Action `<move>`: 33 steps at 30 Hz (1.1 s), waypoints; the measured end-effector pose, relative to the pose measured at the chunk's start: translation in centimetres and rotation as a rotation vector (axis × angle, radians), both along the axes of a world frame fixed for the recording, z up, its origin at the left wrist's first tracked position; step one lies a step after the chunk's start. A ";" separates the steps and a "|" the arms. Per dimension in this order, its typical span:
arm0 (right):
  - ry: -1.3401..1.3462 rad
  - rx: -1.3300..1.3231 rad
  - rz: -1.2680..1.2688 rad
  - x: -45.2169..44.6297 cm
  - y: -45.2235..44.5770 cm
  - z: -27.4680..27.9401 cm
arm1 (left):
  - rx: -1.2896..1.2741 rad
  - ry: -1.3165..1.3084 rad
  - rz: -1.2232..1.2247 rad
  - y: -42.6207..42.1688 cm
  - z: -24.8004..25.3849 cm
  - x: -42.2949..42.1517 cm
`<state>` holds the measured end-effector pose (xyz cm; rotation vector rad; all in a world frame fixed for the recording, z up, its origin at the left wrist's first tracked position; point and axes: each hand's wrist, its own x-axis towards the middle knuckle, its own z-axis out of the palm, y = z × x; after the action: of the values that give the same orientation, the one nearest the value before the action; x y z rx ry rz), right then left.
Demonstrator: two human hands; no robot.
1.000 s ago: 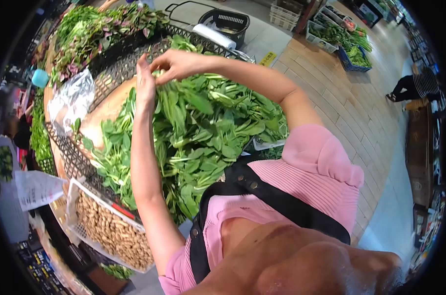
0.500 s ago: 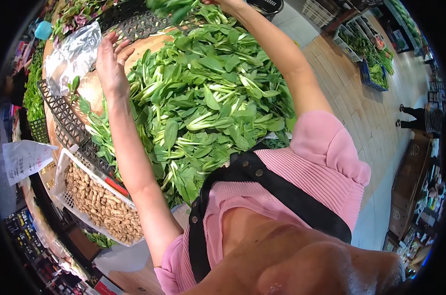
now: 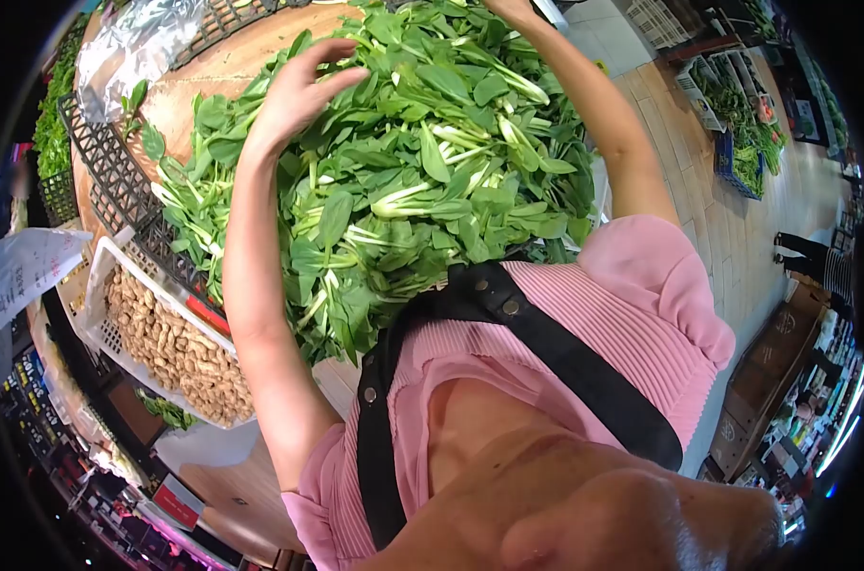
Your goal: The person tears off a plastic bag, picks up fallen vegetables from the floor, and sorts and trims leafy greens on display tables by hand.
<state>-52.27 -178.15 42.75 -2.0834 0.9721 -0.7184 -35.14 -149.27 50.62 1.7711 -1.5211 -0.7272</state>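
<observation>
My left hand (image 3: 303,95) hovers over the left part of a large heap of leafy greens (image 3: 432,181). Its fingers are curved and apart, with nothing between them. At the top edge my right hand (image 3: 511,8) is mostly cut off, beyond the far side of the heap. Its fingers and anything in them are hidden. Loose leafy stems with pale stalks make up the heap, which spreads over a round wooden surface (image 3: 203,81) and reaches close to my body.
Crumpled clear plastic (image 3: 132,57) lies at the upper left, near a black mesh crate (image 3: 108,167). A white basket of peanuts (image 3: 179,347) stands lower left. Vegetable crates (image 3: 736,162) sit on the floor at right. Farther right a person's dark-clothed legs (image 3: 803,252) show.
The view has shifted. My hands were together over the greens, then parted. My right hand, with a bunch of greens half a second ago, has moved out toward the top edge. My left hand stays open.
</observation>
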 end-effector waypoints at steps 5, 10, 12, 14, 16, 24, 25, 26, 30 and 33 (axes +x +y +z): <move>0.226 0.201 0.600 1.6 4.2 0.4 | 0.062 -0.476 -0.283 -0.5 -1.5 -2.3; 0.274 0.052 0.593 5.2 7.7 -0.7 | 0.067 -0.479 -0.294 2.5 0.4 -3.1; 0.365 0.178 0.671 5.9 7.4 0.3 | 0.051 -0.462 -0.313 4.0 0.6 -3.0; 0.162 0.099 0.603 6.2 4.1 -4.2 | -0.018 -0.442 -0.352 4.9 0.5 -2.6; 0.148 0.107 0.568 4.6 3.4 -0.9 | 0.048 -0.287 -0.316 5.5 1.9 -2.9; 0.512 -0.190 0.457 7.1 7.9 2.7 | 0.049 -0.621 0.125 0.5 0.0 -0.2; 0.535 -0.243 0.471 8.0 8.8 1.9 | 0.179 -0.666 0.111 -0.1 -0.2 -0.2; 0.574 -0.172 0.529 9.2 9.0 0.5 | 0.313 -0.708 0.100 -0.4 -0.5 -0.2; 0.345 0.236 0.726 10.3 8.8 -1.6 | 0.266 -0.587 0.028 0.4 -1.3 0.9; 0.185 0.423 0.872 8.1 9.2 1.0 | 0.158 -0.416 0.027 2.0 -1.7 1.5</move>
<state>-44.21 -169.00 43.74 -1.9326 0.1938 0.1251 -33.63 -147.23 48.95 2.1580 -1.7394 -0.4949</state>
